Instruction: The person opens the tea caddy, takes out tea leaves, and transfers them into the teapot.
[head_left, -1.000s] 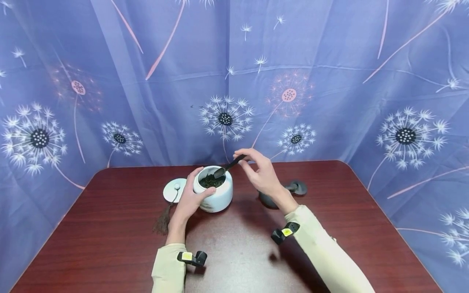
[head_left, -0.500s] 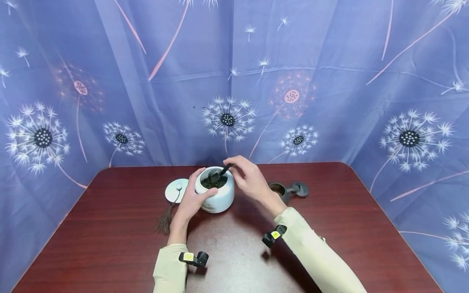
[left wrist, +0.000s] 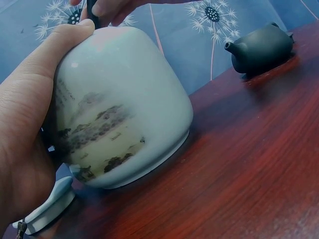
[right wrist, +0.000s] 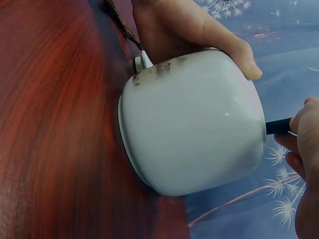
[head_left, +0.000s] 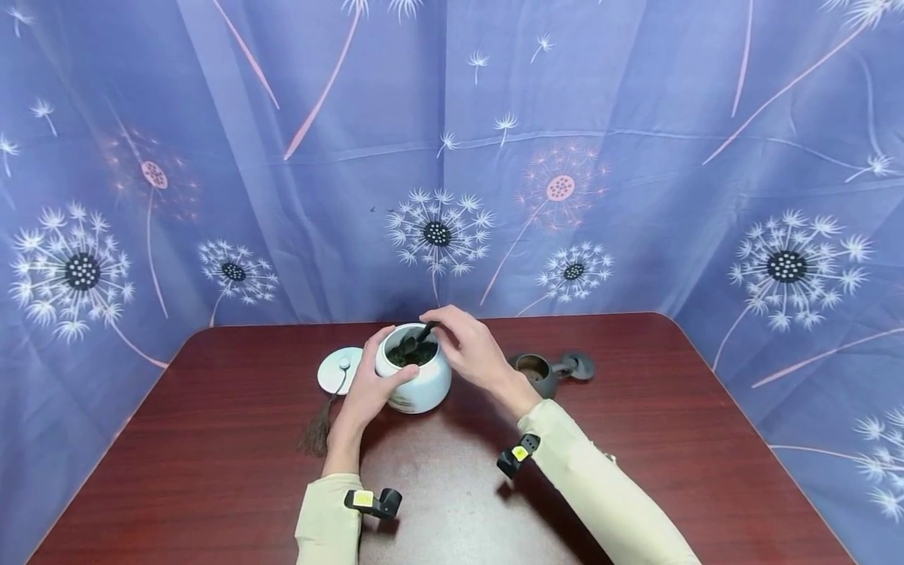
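Note:
A white ceramic tea jar (head_left: pixel 429 389) with a painted landscape stands uncovered on the table, dark tea leaves (head_left: pixel 424 352) visible inside. My left hand (head_left: pixel 362 391) grips the jar's left side, thumb near the front of the mouth and fingers round the back. Between thumb and fingers, my right hand (head_left: pixel 475 351) pinches the handle of a small black scoop (head_left: pixel 426 331). The scoop's head is down in the jar among the leaves, partly lost against them. In the right wrist view only a short piece of the black handle (right wrist: pixel 278 126) shows above the rim.
The jar's white lid (head_left: pixel 335 370), with a brown tassel (head_left: pixel 318 428), lies left of the jar. Behind the right forearm stands a dark teapot (head_left: pixel 544 384), its top uncovered; a dark round piece (head_left: pixel 581 366) is to its right. A patterned blue curtain (head_left: pixel 325 235) hangs behind the table.
My right hand has moved left and down toward the jar, sinking the scoop deeper into the leaves. More of the teapot shows now. The left hand keeps its grip on the jar.

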### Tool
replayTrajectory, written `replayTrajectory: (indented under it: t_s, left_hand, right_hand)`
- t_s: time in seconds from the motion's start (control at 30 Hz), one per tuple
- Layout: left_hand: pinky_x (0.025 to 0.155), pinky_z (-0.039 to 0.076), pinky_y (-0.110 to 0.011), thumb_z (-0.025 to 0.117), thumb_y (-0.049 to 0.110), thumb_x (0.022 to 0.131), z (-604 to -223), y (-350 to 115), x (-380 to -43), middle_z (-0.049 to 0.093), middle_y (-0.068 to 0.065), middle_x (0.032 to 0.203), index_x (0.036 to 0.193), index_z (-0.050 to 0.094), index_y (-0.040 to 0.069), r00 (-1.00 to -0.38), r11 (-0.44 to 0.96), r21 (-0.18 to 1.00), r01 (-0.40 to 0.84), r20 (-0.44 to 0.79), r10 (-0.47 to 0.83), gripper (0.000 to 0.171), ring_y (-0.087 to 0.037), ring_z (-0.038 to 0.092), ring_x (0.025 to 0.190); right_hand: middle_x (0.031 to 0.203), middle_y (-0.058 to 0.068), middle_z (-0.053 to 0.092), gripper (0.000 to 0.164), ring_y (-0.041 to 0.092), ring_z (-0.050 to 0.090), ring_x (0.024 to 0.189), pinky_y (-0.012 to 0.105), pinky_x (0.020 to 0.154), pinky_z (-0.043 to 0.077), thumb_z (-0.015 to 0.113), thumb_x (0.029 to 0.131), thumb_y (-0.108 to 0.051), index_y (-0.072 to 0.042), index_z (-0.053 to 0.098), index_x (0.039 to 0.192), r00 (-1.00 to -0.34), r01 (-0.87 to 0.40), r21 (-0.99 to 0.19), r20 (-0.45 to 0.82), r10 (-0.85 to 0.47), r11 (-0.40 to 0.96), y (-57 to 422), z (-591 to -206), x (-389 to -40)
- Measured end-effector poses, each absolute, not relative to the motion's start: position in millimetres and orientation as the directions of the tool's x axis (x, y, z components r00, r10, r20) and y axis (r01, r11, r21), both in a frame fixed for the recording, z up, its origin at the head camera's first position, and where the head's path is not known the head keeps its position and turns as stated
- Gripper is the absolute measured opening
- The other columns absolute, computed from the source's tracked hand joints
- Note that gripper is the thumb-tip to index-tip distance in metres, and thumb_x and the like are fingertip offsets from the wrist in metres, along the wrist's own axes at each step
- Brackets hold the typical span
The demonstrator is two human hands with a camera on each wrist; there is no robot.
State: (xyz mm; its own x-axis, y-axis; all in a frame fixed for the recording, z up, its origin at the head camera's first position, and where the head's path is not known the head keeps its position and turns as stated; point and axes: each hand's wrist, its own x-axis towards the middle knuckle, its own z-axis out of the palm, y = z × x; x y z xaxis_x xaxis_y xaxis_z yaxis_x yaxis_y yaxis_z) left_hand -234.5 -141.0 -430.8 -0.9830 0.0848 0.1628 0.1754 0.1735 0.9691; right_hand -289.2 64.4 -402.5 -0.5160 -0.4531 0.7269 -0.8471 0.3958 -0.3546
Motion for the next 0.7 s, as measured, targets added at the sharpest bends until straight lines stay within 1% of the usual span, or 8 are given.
replayTrajectory:
  t_s: [0.1,0.17,0.23,0.33,0.4,0.47,0.6,0.7]
  left_hand:
    - [0.111,0.032,-0.050,0.076,0.016,0.086,-429.0,-141.1,-233.1,0.027,-0.021,0.156,0.154,0.029,0.007,-0.983,0.168,0.971,0.173,0.160,0.091,0.083,-0.039,0.037,0.139]
    - [0.111,0.032,-0.051,0.076,0.017,0.086,-429.1,-141.2,-233.4,0.027,-0.021,0.156,0.154,0.030,0.007,-0.983,0.163,0.971,0.174,0.160,0.094,0.083,-0.038,0.037,0.139]
    - [0.111,0.032,-0.051,0.076,0.017,0.086,-428.8,-141.0,-233.9,0.026,-0.021,0.157,0.154,0.029,0.008,-0.983,0.164,0.971,0.172,0.158,0.095,0.083,-0.038,0.036,0.139]
    - [0.111,0.032,-0.051,0.076,0.018,0.086,-428.3,-140.6,-234.9,0.026,-0.020,0.158,0.155,0.028,0.009,-0.983,0.172,0.970,0.173,0.158,0.098,0.084,-0.038,0.036,0.140]
    - [0.111,0.032,-0.051,0.075,0.018,0.086,-427.5,-140.6,-234.8,0.025,-0.019,0.158,0.155,0.027,0.009,-0.983,0.178,0.969,0.171,0.156,0.099,0.085,-0.038,0.035,0.140]
    - [0.111,0.032,-0.051,0.075,0.018,0.086,-427.8,-140.7,-235.0,0.025,-0.019,0.158,0.155,0.027,0.008,-0.983,0.178,0.969,0.169,0.153,0.100,0.085,-0.037,0.036,0.140]
    - [0.113,0.030,-0.050,0.075,0.017,0.086,-427.5,-140.4,-233.8,0.026,-0.016,0.158,0.155,0.027,0.008,-0.985,0.177,0.971,0.161,0.146,0.094,0.085,-0.034,0.035,0.141]
    - [0.114,0.029,-0.049,0.076,0.017,0.086,-427.1,-139.8,-233.1,0.028,-0.015,0.157,0.155,0.028,0.010,-0.985,0.178,0.971,0.162,0.148,0.087,0.084,-0.032,0.035,0.141]
  right_hand:
    - [0.113,0.001,0.069,0.026,0.015,0.065,0.105,0.031,0.093,0.051,0.059,0.096,-0.003,-0.011,0.067,0.119,-0.531,-0.839,-0.361,0.707,-0.467,0.408,62.5,-402.9,-289.0]
    - [0.112,0.001,0.069,0.025,0.014,0.064,0.100,0.032,0.089,0.051,0.059,0.096,-0.004,-0.012,0.066,0.119,-0.545,-0.832,-0.373,0.689,-0.478,0.412,61.3,-403.8,-289.3]
    - [0.112,0.001,0.068,0.025,0.014,0.064,0.098,0.032,0.087,0.052,0.059,0.096,-0.004,-0.012,0.066,0.119,-0.563,-0.822,-0.388,0.665,-0.491,0.416,60.0,-404.1,-289.1]
    - [0.113,0.001,0.068,0.024,0.013,0.064,0.097,0.031,0.085,0.052,0.059,0.096,-0.004,-0.012,0.065,0.118,-0.584,-0.809,-0.410,0.642,-0.497,0.420,57.9,-404.7,-288.8]
    - [0.113,0.000,0.068,0.023,0.013,0.065,0.100,0.032,0.087,0.053,0.060,0.096,-0.004,-0.013,0.065,0.117,-0.594,-0.803,-0.424,0.632,-0.498,0.420,56.5,-403.7,-287.6]
    - [0.113,0.000,0.068,0.022,0.013,0.065,0.099,0.032,0.086,0.053,0.061,0.096,-0.005,-0.014,0.065,0.115,-0.603,-0.797,-0.438,0.630,-0.490,0.417,55.2,-403.1,-286.3]
    - [0.109,-0.002,0.069,0.019,0.011,0.065,0.095,0.033,0.082,0.054,0.062,0.096,-0.006,-0.015,0.066,0.112,-0.641,-0.768,-0.504,0.610,-0.466,0.396,53.6,-402.5,-283.5]
    - [0.108,-0.001,0.069,0.019,0.011,0.067,0.094,0.031,0.083,0.055,0.062,0.095,-0.004,-0.015,0.066,0.111,-0.682,-0.730,-0.585,0.588,-0.435,0.354,52.2,-403.4,-282.4]
